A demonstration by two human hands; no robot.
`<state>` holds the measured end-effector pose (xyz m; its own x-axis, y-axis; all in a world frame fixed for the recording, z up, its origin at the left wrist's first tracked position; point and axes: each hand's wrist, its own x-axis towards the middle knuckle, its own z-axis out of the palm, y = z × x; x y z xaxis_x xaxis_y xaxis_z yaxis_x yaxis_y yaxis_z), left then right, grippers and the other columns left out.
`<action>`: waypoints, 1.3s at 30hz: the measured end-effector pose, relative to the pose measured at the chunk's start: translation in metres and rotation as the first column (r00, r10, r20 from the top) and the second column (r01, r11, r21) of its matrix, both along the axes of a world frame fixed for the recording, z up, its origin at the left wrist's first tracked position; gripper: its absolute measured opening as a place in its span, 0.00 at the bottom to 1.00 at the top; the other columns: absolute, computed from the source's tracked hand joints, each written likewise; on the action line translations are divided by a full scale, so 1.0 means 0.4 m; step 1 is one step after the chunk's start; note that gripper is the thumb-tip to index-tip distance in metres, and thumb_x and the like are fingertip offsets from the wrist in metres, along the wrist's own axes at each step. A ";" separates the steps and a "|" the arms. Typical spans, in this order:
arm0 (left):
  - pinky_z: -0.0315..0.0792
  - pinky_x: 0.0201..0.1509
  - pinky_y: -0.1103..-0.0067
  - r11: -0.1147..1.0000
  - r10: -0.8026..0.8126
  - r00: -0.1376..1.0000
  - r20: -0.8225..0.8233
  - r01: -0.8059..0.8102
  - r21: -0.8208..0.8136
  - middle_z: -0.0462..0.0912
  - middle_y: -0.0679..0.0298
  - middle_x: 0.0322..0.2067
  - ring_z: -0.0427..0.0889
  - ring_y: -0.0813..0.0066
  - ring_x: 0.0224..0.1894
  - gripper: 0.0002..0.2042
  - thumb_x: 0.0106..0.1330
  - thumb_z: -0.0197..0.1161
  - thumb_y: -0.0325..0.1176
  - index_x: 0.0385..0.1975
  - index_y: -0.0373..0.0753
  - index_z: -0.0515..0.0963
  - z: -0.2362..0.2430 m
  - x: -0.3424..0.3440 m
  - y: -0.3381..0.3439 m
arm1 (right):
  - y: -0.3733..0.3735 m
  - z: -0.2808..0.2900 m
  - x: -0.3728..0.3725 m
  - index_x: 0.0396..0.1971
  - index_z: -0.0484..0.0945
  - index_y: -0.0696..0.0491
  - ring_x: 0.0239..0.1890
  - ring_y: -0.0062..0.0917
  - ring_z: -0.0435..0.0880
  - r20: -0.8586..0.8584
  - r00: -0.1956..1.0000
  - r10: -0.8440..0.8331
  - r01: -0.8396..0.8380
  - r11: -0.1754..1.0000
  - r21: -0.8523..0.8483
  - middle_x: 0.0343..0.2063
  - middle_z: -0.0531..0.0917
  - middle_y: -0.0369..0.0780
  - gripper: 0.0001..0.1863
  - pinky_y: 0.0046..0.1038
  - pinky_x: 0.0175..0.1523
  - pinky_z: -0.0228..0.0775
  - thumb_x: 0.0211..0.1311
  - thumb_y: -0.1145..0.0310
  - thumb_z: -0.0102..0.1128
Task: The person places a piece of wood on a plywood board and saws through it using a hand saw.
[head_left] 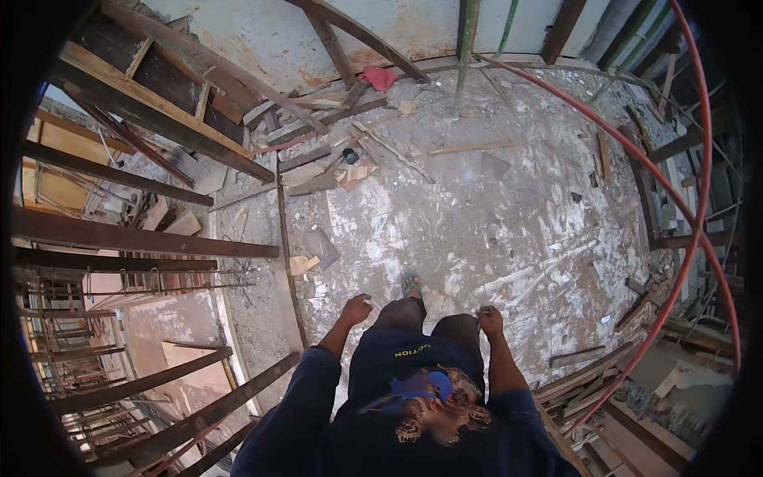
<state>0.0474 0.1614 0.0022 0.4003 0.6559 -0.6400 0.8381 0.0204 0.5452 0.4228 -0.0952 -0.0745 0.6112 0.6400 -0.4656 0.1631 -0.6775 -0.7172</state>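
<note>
My left hand (358, 308) hangs beside my left thigh, its fingers curled in, with nothing seen in it. On the other side, my right hand (490, 320) is closed near my right thigh; a small dark spot shows at its inner edge, too small to name. Neither hand touches the floor or the timber around me. One foot in a green sandal (411, 284) steps forward on the dusty floor (445, 215). A printed dark shirt (389, 358) covers my body.
Timber beams (143, 234) jut in from the left, above a lower level. Red hoses (699, 159) cross at the right. Scrap wood (604, 381) lies lower right. A flat grey piece (321, 248), a red cloth (379, 78) and planks (473, 148) lie ahead.
</note>
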 end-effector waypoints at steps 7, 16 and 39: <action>0.77 0.47 0.68 0.959 0.206 0.962 0.177 -0.235 0.159 0.85 0.50 0.37 0.85 0.55 0.41 0.19 0.60 0.63 0.35 0.51 0.37 0.76 -0.043 0.172 0.161 | 0.081 0.029 -0.009 0.46 0.79 0.64 0.42 0.27 0.83 -0.519 0.851 -0.084 -0.015 0.983 -0.184 0.36 0.86 0.47 0.26 0.29 0.48 0.73 0.67 0.52 0.56; 0.76 0.51 0.66 0.969 0.237 0.962 0.139 -0.224 -0.104 0.84 0.50 0.41 0.84 0.55 0.45 0.22 0.59 0.64 0.43 0.50 0.39 0.77 -0.065 0.301 0.318 | 0.687 -0.058 0.437 0.30 0.82 0.56 0.36 0.48 0.81 0.177 0.552 0.815 -0.770 0.580 -0.266 0.30 0.83 0.49 0.19 0.41 0.44 0.73 0.64 0.54 0.53; 0.71 0.60 0.61 0.855 0.434 0.900 -0.041 -0.426 -0.297 0.74 0.47 0.57 0.77 0.43 0.54 0.37 0.58 0.65 0.49 0.65 0.36 0.63 -0.067 -0.058 0.845 | 1.789 0.113 -0.196 0.42 0.82 0.53 0.47 0.41 0.82 -0.050 0.277 0.960 -0.931 0.255 -0.263 0.41 0.84 0.48 0.19 0.38 0.52 0.73 0.60 0.53 0.61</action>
<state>0.0244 0.4992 -0.0247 0.1411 0.5524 -0.8215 0.6943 0.5363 0.4799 0.3442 0.6205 -0.0293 -0.3149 0.6943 -0.6472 0.8474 -0.1014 -0.5212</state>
